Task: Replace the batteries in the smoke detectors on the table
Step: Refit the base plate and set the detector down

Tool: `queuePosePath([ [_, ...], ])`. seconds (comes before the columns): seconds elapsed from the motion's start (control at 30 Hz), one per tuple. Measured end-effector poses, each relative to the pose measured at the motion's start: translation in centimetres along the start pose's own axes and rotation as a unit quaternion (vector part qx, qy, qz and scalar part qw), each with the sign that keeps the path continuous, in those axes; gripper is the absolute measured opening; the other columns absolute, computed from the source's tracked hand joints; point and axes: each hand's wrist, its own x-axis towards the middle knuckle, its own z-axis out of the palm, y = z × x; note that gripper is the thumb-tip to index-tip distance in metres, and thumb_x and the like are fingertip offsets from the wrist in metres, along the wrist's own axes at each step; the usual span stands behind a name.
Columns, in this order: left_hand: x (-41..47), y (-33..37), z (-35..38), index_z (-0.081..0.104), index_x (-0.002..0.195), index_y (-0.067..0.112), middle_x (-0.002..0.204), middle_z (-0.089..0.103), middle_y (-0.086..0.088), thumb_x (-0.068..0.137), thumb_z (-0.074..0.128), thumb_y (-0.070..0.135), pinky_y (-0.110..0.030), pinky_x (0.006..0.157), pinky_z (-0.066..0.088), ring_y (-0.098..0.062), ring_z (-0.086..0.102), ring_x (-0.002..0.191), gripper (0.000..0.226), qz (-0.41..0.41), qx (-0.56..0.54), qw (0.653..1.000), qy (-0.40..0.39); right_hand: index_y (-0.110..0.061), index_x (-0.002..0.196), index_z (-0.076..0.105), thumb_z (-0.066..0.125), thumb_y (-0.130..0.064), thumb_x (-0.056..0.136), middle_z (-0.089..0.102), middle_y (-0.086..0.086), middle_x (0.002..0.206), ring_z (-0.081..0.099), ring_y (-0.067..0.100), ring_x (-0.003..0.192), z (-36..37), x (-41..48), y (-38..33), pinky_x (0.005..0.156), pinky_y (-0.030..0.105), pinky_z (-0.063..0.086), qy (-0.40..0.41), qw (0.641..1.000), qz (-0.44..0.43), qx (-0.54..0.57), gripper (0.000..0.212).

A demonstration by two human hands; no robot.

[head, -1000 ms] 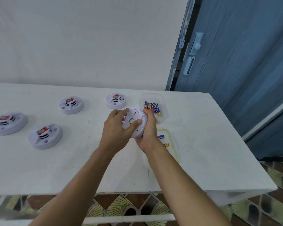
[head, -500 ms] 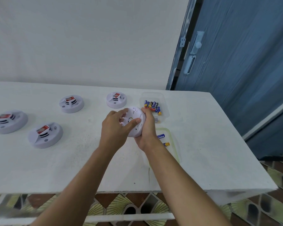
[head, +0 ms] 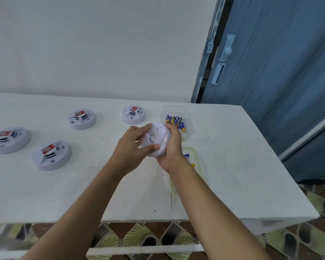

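I hold a round white smoke detector [head: 158, 136] above the table, its back plate turned toward me. My left hand [head: 133, 147] grips the back plate with thumb and fingers. My right hand [head: 172, 147] is wrapped round the detector's body from the right. Several other detectors lie on the table [head: 101, 184]: one at the far centre [head: 133, 115], one at the back left [head: 81, 119], one at the front left [head: 51, 155], one at the left edge [head: 9, 139]. A clear tub [head: 188, 113] holds several batteries [head: 175, 122].
A second clear container with a yellowish rim [head: 200, 162] sits behind my right wrist with a battery or two [head: 187, 156] in it. A blue door [head: 280, 72] stands at the right. The table's front edge [head: 158, 219] lies below my forearms, over patterned floor tiles.
The back plate has tilted away from the detector's body, with a gap showing at its lower edge. My left fingers shifted round the plate. Both hands stayed in place.
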Motion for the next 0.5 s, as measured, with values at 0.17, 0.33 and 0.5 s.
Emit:
queuePosePath([
  [0.17, 0.32, -0.04, -0.36, 0.05, 0.141, 0.025, 0.116, 0.051, 0.004, 0.079, 0.079, 0.029, -0.002, 0.085, 0.04, 0.0, 0.051, 0.106, 0.068, 0.037, 0.019, 0.999, -0.022, -0.017, 0.099, 0.067, 0.04, -0.047, 0.092, 0.066, 0.008, 0.09, 0.061, 0.023, 0.086, -0.24, 0.13, -0.25, 0.064, 0.028, 0.05, -0.006, 1.0, 0.02, 0.013, 0.04],
  [0.33, 0.78, -0.02, -0.79, 0.048, 0.142, 0.022, 0.118, 0.048, 0.005, 0.079, 0.079, 0.03, -0.013, 0.092, 0.041, -0.013, 0.051, 0.112, 0.071, 0.059, 0.045, 0.996, -0.045, -0.018, 0.095, 0.068, 0.039, -0.048, 0.091, 0.066, 0.009, 0.089, 0.059, 0.024, 0.087, -0.33, 0.21, -0.71, 0.067, 0.03, 0.047, -0.016, 0.999, 0.044, 0.019, 0.042],
  [0.5, 0.73, 0.22, -0.81, 0.049, 0.141, 0.023, 0.115, 0.051, 0.005, 0.078, 0.08, 0.032, -0.009, 0.087, 0.04, -0.013, 0.053, 0.107, 0.071, 0.067, 0.066, 0.995, -0.037, -0.018, 0.094, 0.068, 0.039, -0.048, 0.091, 0.066, 0.009, 0.089, 0.058, 0.027, 0.091, -0.62, 0.3, -1.0, 0.067, 0.03, 0.047, -0.017, 0.998, 0.052, 0.011, 0.042],
])
